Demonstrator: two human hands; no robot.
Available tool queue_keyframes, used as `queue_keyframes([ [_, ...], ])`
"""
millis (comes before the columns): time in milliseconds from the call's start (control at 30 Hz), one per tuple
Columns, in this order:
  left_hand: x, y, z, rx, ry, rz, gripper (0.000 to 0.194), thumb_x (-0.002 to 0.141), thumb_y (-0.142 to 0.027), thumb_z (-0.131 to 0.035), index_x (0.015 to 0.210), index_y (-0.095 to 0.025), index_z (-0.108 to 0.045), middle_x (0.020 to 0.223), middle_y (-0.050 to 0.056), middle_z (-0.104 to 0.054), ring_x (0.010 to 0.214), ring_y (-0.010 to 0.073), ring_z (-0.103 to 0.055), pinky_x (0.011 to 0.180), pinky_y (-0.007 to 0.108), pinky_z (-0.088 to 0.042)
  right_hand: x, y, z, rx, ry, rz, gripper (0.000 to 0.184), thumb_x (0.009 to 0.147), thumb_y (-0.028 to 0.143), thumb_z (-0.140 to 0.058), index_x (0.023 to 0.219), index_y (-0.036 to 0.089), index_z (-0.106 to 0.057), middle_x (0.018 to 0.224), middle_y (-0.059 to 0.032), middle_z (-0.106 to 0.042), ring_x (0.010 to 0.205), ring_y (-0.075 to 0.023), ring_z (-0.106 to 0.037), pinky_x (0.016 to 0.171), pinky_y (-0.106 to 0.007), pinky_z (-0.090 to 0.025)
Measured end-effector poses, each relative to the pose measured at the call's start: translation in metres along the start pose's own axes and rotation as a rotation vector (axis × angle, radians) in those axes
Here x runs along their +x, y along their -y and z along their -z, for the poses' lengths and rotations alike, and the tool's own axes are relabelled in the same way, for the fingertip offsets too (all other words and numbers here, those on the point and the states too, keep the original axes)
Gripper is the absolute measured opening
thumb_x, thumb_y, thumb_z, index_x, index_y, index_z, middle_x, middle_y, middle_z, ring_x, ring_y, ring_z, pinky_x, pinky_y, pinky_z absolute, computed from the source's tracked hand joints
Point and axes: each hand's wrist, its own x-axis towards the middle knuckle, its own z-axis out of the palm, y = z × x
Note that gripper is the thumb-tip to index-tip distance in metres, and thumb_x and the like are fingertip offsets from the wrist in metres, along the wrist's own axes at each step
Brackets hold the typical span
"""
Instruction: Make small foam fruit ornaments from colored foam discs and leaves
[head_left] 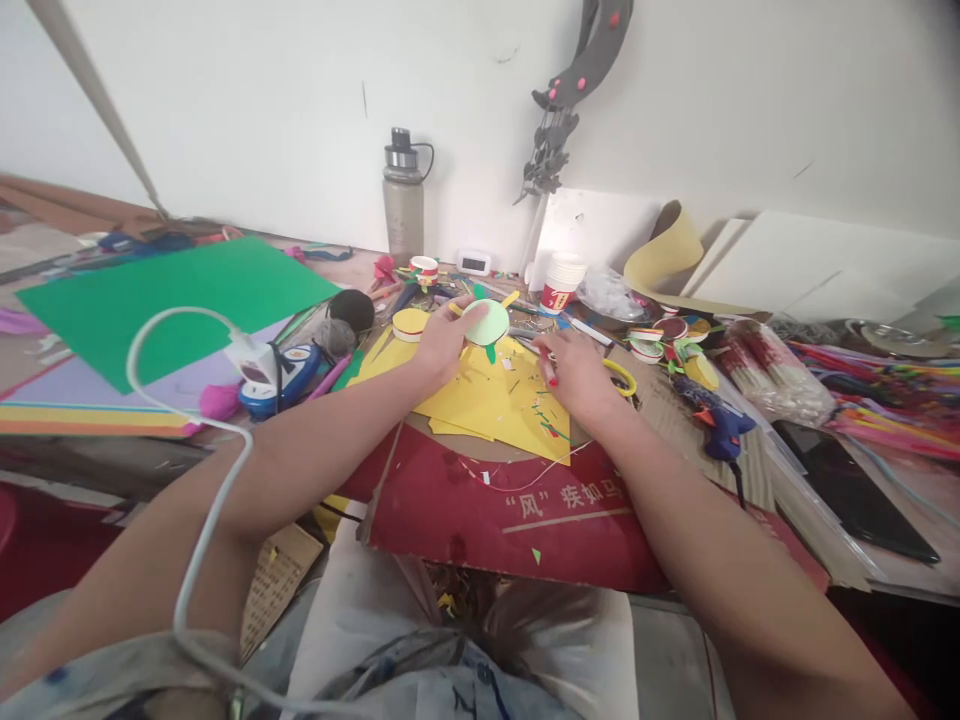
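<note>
My left hand [442, 345] is closed on the edge of a light green paper disc [487, 323] that has green and yellow strips sticking out around it. A short red pen-like stick [551, 372] is in the curled fingers of my right hand [581, 375]. Under both hands lie yellow paper sheets [495, 400] with small green and red scraps on them. A yellow ring-shaped handle [622, 377] shows beside my right hand, the rest of it hidden. Left of the disc sits a yellow-topped round piece [410, 323].
Green card [172, 300] and a blue-and-white device [281, 380] lie left. A bottle [404, 200] and paper cups [562, 283] stand behind. On the right are a blue glue gun [720, 425] and a black phone [855, 490]. A white cable [244, 440] crosses my left arm.
</note>
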Motion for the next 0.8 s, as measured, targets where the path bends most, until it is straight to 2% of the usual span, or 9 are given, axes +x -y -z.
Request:
queue_keyframes([
  [133, 0.006, -0.003, 0.002, -0.068, -0.039, 0.052, 0.017, 0.078, -0.016, -0.079, 0.088, -0.015, -0.066, 0.086, 0.003, -0.071, 0.072, 0.0105, -0.064, 0.060, 0.022, -0.051, 0.000, 0.009, 0.007, -0.154, 0.221, -0.075, 0.034, 0.096, 0.013, -0.049, 0.114, 0.020, -0.077, 0.121, -0.0171, -0.071, 0.122, -0.0381, -0.058, 0.099, -0.054, -0.039],
  [200, 0.007, -0.007, 0.002, -0.084, -0.068, 0.086, 0.020, 0.075, -0.009, -0.074, 0.091, -0.015, -0.064, 0.085, 0.003, -0.070, 0.071, 0.0117, -0.064, 0.059, 0.023, -0.051, 0.000, 0.012, 0.011, -0.179, 0.267, -0.093, 0.036, 0.095, 0.012, -0.051, 0.119, 0.020, -0.076, 0.125, -0.0173, -0.071, 0.126, -0.0389, -0.057, 0.102, -0.055, -0.038],
  [300, 0.006, -0.013, 0.002, -0.058, -0.076, 0.080, 0.036, 0.066, -0.004, -0.068, 0.100, -0.015, -0.064, 0.085, 0.001, -0.070, 0.072, 0.0125, -0.065, 0.060, 0.023, -0.050, 0.001, 0.013, 0.014, -0.088, 0.185, -0.121, 0.044, 0.096, 0.013, -0.049, 0.133, 0.020, -0.070, 0.130, -0.0183, -0.069, 0.124, -0.0369, -0.060, 0.102, -0.053, -0.041],
  [400, 0.002, -0.018, 0.002, 0.025, -0.011, 0.034, 0.046, 0.062, -0.006, -0.073, 0.107, -0.016, -0.067, 0.087, 0.000, -0.072, 0.078, 0.0126, -0.067, 0.065, 0.022, -0.050, 0.005, 0.011, 0.012, 0.207, -0.001, -0.121, 0.040, 0.098, 0.019, -0.047, 0.133, 0.016, -0.066, 0.124, -0.0182, -0.069, 0.110, -0.0297, -0.065, 0.096, -0.045, -0.048],
  [467, -0.001, -0.020, 0.001, 0.059, 0.050, 0.030, 0.050, 0.061, -0.008, -0.078, 0.109, -0.016, -0.067, 0.090, 0.000, -0.074, 0.081, 0.0124, -0.068, 0.070, 0.022, -0.051, 0.009, 0.011, 0.008, 0.445, -0.080, -0.126, 0.037, 0.098, 0.029, -0.053, 0.131, 0.015, -0.064, 0.117, -0.0157, -0.070, 0.098, -0.0251, -0.065, 0.089, -0.040, -0.052],
  [600, -0.009, -0.021, -0.004, 0.080, 0.172, 0.079, 0.059, 0.057, -0.012, -0.089, 0.112, -0.016, -0.068, 0.087, -0.001, -0.074, 0.081, 0.0127, -0.068, 0.078, 0.026, -0.053, 0.012, 0.013, 0.002, 0.785, -0.072, -0.088, 0.041, 0.094, 0.045, -0.061, 0.123, 0.017, -0.064, 0.107, -0.0090, -0.070, 0.087, -0.0201, -0.063, 0.083, -0.036, -0.052],
  [700, -0.014, -0.020, -0.008, 0.078, 0.255, 0.096, 0.058, 0.055, -0.016, -0.095, 0.108, -0.016, -0.071, 0.088, 0.000, -0.075, 0.083, 0.0133, -0.069, 0.081, 0.027, -0.053, 0.012, 0.015, 0.000, 0.850, -0.046, -0.006, 0.033, 0.091, 0.051, -0.061, 0.097, 0.019, -0.065, 0.083, -0.0016, -0.063, 0.076, -0.0177, -0.056, 0.074, -0.033, -0.046],
  [800, -0.016, -0.018, -0.010, 0.070, 0.269, 0.126, 0.049, 0.052, -0.021, -0.099, 0.092, -0.014, -0.072, 0.092, 0.003, -0.077, 0.084, 0.0128, -0.069, 0.079, 0.025, -0.053, 0.011, 0.018, 0.002, 0.882, -0.044, -0.036, 0.036, 0.089, 0.056, -0.061, 0.084, 0.020, -0.061, 0.072, 0.0026, -0.053, 0.067, -0.0155, -0.047, 0.066, -0.031, -0.040],
])
